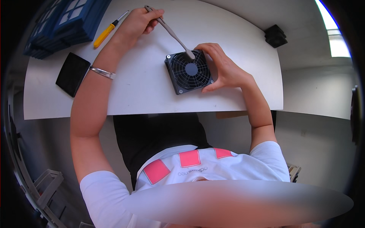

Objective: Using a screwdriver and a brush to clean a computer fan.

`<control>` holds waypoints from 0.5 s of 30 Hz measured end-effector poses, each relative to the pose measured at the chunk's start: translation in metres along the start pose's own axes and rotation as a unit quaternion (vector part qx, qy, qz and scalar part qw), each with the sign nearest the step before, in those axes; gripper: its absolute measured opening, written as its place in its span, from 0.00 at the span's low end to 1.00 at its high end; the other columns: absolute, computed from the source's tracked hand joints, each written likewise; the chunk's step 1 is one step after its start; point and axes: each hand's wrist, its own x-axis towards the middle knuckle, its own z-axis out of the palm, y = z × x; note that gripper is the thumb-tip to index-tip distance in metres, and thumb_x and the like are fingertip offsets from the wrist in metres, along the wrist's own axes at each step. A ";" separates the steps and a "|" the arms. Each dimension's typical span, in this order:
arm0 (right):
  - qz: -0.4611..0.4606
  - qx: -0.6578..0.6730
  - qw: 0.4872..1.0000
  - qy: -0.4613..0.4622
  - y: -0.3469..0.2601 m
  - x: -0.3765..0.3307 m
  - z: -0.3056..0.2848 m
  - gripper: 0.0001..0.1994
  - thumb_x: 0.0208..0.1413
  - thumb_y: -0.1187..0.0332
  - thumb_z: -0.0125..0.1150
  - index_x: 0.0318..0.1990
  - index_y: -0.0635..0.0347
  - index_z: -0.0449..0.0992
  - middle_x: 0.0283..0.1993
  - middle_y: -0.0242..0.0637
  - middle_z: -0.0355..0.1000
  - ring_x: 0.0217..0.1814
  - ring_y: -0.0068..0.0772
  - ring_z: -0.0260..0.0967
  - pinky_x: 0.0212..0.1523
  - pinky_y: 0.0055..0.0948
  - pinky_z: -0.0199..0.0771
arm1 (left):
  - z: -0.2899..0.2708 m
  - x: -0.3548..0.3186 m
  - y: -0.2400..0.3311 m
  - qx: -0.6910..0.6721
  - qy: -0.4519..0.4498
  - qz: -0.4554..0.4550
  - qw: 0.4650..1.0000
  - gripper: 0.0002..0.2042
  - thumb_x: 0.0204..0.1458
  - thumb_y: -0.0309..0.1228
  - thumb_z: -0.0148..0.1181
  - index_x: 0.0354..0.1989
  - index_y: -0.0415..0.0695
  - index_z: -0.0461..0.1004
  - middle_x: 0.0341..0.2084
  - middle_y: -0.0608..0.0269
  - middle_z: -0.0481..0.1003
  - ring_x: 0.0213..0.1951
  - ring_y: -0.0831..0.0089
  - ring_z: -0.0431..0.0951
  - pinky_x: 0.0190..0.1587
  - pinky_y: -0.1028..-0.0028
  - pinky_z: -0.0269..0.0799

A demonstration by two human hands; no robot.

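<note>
My left hand [142, 23] is closed round the handle of a slim grey toothbrush [172, 33]. The brush slants down to the right, and its head lies against the black grille of a square cooling fan [191, 69]. Screws show at several corners of the fan, which rests on the white table, slightly turned. My right hand [222, 68] grips the fan's right side, with fingers at the upper right corner and the thumb near the lower right one. The bristles are hidden beneath the brush head.
A yellow-handled screwdriver [106, 35] and a flat black rectangular object [73, 75] lie left of my left arm. Blue bins [74, 21] stand at the table's far left. Black square pieces [275, 36] are stacked at the far right edge. The white table's [140, 91] front edge runs before my body.
</note>
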 end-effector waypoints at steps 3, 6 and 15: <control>-0.003 -0.017 1.000 -0.002 0.001 0.000 0.000 0.61 0.23 0.37 0.82 0.67 0.56 0.56 0.66 0.46 0.57 0.71 0.53 0.52 0.73 0.47 0.57 | 0.010 -0.005 0.006 0.008 -0.010 -0.008 1.000 0.14 0.60 0.43 0.60 0.30 0.45 0.75 0.17 0.75 0.67 0.19 0.87 0.62 0.23 0.87 0.55; -0.006 -0.023 1.000 -0.003 0.001 -0.001 0.001 0.61 0.23 0.37 0.81 0.67 0.55 0.56 0.66 0.46 0.57 0.71 0.53 0.52 0.73 0.47 0.58 | 0.008 -0.005 0.007 0.027 -0.003 0.027 0.999 0.14 0.60 0.43 0.60 0.29 0.45 0.75 0.17 0.75 0.67 0.19 0.87 0.63 0.22 0.86 0.56; -0.006 -0.021 1.000 -0.001 0.004 -0.001 0.002 0.63 0.22 0.36 0.81 0.67 0.56 0.56 0.66 0.47 0.56 0.71 0.53 0.53 0.73 0.48 0.58 | 0.013 -0.011 0.012 0.045 -0.003 0.024 0.999 0.15 0.61 0.42 0.60 0.30 0.43 0.76 0.17 0.75 0.66 0.19 0.87 0.62 0.22 0.85 0.55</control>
